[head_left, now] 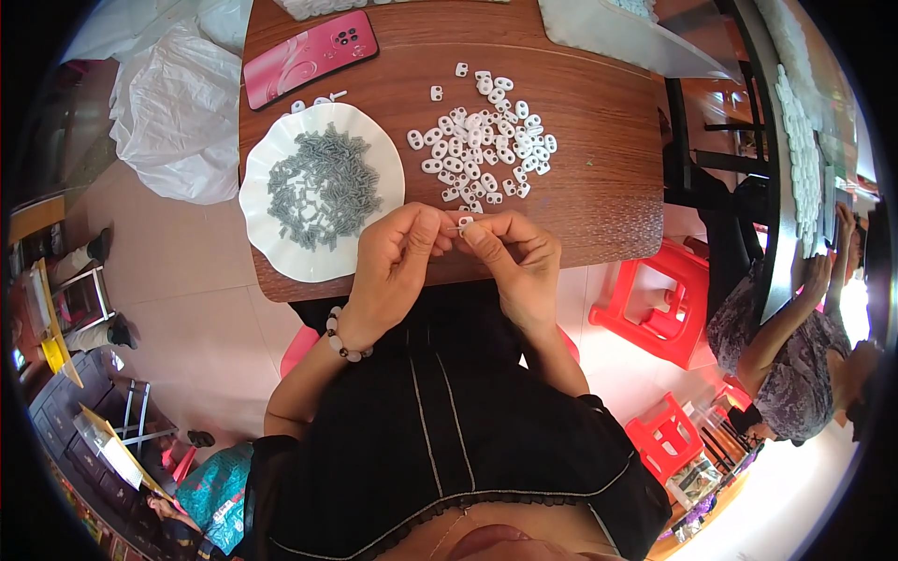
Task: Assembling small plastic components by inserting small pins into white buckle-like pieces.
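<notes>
Over the table's near edge my two hands meet, fingertips almost touching. My right hand (522, 266) pinches a small white two-hole plastic cord lock piece (466, 222) between thumb and forefinger. Closed beside it, my left hand (400, 257) holds a thin, greyish piece at its fingertips, probably a spring, pointing at the white piece. To the left lies a white wavy-rimmed plate (257, 220) with a heap of small grey springs (327, 182). Just beyond my hands, many loose white cord lock pieces (482, 140) are spread on the wooden table (599, 122).
A pink phone (309, 58) lies at the far left, with a few white parts (323, 100) by the plate. A whitish bin (617, 37) stands at the far right. Red stools (659, 304) are on the right; another person (795, 374) sits beyond. A white plastic bag (182, 122) hangs left.
</notes>
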